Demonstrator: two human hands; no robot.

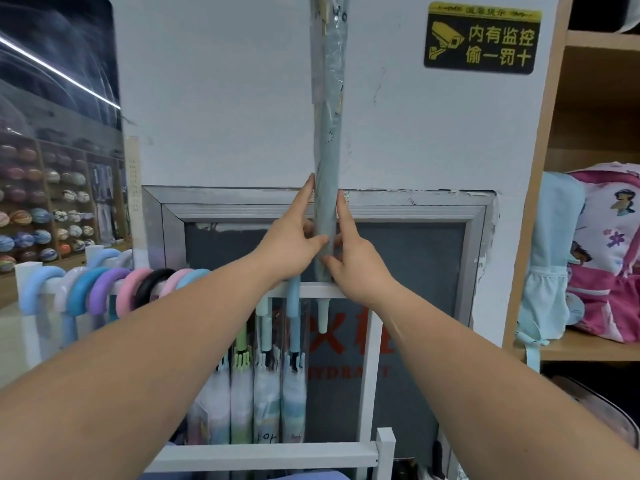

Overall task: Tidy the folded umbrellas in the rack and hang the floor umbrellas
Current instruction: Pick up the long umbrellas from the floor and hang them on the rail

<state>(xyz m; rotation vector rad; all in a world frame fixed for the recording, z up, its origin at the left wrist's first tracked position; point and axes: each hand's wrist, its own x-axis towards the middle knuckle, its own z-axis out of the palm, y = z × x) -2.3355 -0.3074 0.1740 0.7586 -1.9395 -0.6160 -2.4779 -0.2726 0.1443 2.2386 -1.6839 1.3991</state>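
- A long grey-blue umbrella (327, 161) stands upright against the white wall, its upper part wrapped in clear plastic and running out of the top of the view
- Its lower end crosses the top rail of the white rack (346, 291), and a pale tapered tip shows just below that rail
- The left hand (294, 237) holds the umbrella's left side, fingers stretched up along it and thumb pressed across the front
- The right hand (353, 251) holds the right side, index finger straight up along the fabric and thumb pinching the front low down
- Pastel and black curved handles (114, 289) hook over the rail to the left
- Hanging umbrellas (263, 393) in clear sleeves sit inside the rack, below the hands
- Behind the rack is a metal-framed cabinet door (478, 237)
- A black and yellow sign (481, 38) is on the wall, upper right
- A pink backpack (606, 251) rests on a wooden shelf (588, 348) on the right
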